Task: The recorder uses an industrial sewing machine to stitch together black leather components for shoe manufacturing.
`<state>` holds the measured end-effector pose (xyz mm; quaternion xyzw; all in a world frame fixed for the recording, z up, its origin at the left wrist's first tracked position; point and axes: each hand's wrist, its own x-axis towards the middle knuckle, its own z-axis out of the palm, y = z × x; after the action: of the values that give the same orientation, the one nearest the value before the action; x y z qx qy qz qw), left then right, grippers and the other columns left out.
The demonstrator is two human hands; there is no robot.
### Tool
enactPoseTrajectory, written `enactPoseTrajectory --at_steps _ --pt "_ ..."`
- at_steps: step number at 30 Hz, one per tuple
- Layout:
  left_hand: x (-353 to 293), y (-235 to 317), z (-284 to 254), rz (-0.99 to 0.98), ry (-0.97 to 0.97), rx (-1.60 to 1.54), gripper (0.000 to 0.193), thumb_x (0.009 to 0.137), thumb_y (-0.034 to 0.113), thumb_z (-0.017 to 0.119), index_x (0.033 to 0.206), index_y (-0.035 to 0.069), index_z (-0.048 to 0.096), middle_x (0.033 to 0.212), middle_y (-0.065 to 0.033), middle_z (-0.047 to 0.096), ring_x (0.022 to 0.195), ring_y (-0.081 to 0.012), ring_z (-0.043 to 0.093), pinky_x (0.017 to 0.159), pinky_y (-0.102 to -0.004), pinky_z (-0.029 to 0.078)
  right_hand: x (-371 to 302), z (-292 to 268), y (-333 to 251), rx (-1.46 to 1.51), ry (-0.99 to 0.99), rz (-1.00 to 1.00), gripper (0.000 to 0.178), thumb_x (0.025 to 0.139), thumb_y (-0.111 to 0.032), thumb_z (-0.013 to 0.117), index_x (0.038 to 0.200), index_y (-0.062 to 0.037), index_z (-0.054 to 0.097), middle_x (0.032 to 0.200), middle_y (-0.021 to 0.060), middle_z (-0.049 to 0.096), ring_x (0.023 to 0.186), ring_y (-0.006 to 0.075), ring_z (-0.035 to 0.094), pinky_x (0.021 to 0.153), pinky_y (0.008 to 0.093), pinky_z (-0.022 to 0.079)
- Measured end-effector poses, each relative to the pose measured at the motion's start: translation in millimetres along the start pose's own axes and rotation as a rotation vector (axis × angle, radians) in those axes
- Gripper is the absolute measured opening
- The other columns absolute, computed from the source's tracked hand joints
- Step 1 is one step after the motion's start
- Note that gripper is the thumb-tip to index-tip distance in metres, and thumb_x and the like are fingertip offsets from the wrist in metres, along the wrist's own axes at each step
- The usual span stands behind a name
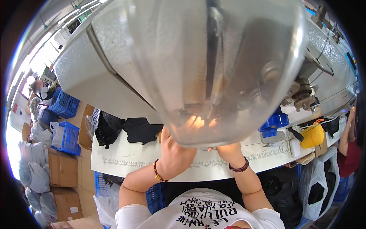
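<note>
Above both hands looms a grey sewing machine [110, 72], its front covered by a clear plastic guard [183, 133]. My left hand [176, 154] reaches under the guard, fingers bent and pressed together in the bright light by the needle area. From the other side my right hand [228, 152] comes in close to it, its fingers curled and blurred by the plastic. Whatever lies between the fingertips is too hidden to make out. Both wrists rest over the front of the white table [129, 158], along a printed ruler strip [251, 156].
Black fabric pieces [141, 129] lie left on the table. At right stand a blue plastic part [275, 123], a yellow container [312, 135] and thread guides [303, 95]. Blue crates [70, 137] and cardboard boxes [63, 168] occupy the left floor. Another person's arm [345, 133] shows far right.
</note>
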<state>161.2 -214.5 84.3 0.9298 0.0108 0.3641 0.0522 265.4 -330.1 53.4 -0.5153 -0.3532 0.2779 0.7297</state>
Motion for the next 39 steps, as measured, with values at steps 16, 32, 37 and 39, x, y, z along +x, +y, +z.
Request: enactPoseTrajectory --at_steps 16,32,37,39 --pt "8.6 1.8 -13.1 -0.052 -0.103 0.129 0.021 0.054 0.001 0.059 0.075 0.002 0.056 0.095 -0.0093 0.046 0.097 -0.0275 0.04 0.077 -0.042 0.03 -2.5 26.0 16.0 0.124 0.12 -0.085 0.025 0.083 0.005 0.048 0.108 0.003 0.045 0.096 0.0104 0.058 0.071 0.0097 0.058 0.055 0.0225 0.052" --pt "20.8 -1.0 -24.1 0.04 -0.246 -0.021 0.01 0.056 0.004 0.06 0.06 0.0 0.052 0.098 -0.0133 0.048 0.094 -0.0275 0.046 0.073 -0.0376 0.043 -15.8 58.2 26.8 -0.078 0.149 -0.11 0.024 0.084 0.001 0.043 0.106 0.0043 0.035 0.078 0.0123 0.057 0.061 0.012 0.056 0.051 0.0252 0.04" --pt "26.6 5.2 -27.7 0.097 -0.177 -0.008 0.008 0.054 0.001 0.058 0.061 -0.002 0.054 0.09 -0.0125 0.053 0.083 -0.028 0.051 0.062 -0.0328 0.048 -22.7 22.7 -17.1 -0.502 -0.116 -0.255 0.035 0.076 0.007 0.045 0.11 0.0022 0.038 0.077 0.0166 0.055 0.066 0.0323 0.056 0.057 0.0336 0.044" --pt "15.3 6.1 -18.6 0.065 -0.166 0.109 0.009 0.053 0.0 0.058 0.061 -0.002 0.055 0.087 -0.0113 0.054 0.081 -0.0269 0.052 0.06 -0.032 0.048 -18.9 5.2 -41.9 -0.942 0.001 -0.543 0.03 0.071 0.004 0.051 0.101 -0.0001 0.05 0.084 0.0178 0.056 0.072 0.0332 0.055 0.061 0.0375 0.045"
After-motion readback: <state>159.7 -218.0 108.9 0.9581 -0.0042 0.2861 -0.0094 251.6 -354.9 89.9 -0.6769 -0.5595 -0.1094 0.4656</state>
